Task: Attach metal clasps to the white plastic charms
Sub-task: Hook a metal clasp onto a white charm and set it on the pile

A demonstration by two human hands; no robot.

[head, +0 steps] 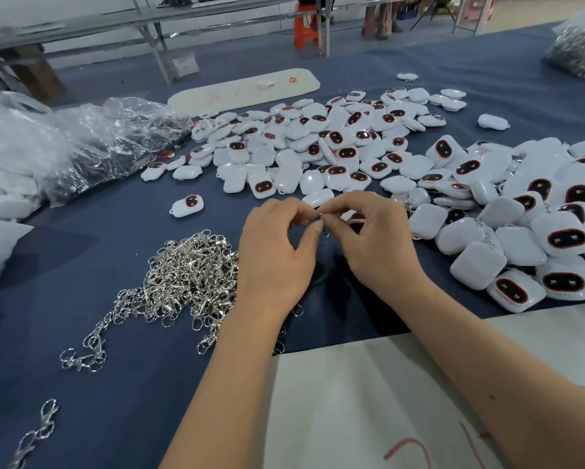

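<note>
Covering the worktable, a dark blue cloth [122,384] carries heaped white plastic charms [335,143] and a tangle of metal clasps [189,275], while the left hand [277,252] and right hand [375,238] pinch one small clasp [321,215], mostly hidden by fingertips, before blurred benches.
</note>
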